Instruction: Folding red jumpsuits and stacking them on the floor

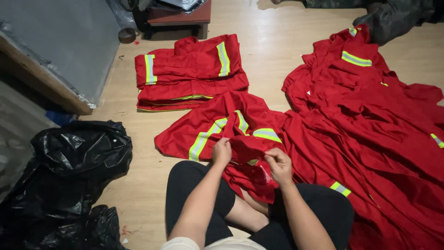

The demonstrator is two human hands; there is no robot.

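From the head view, a person sits on the floor [134, 185] with a red jacket [231, 134] spread over their lap. The left hand [221, 152] and right hand [279, 165] both pinch its cloth with fingers pressed together, holding it flat. Just past the fingers sits a neat folded stack [189, 74]; to the right lies a loose red pile [370, 129].

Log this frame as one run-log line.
left hand: pinching red garment | right hand: pinching same garment | folded stack: ahead on floor | loose red pile: right | black bags: left
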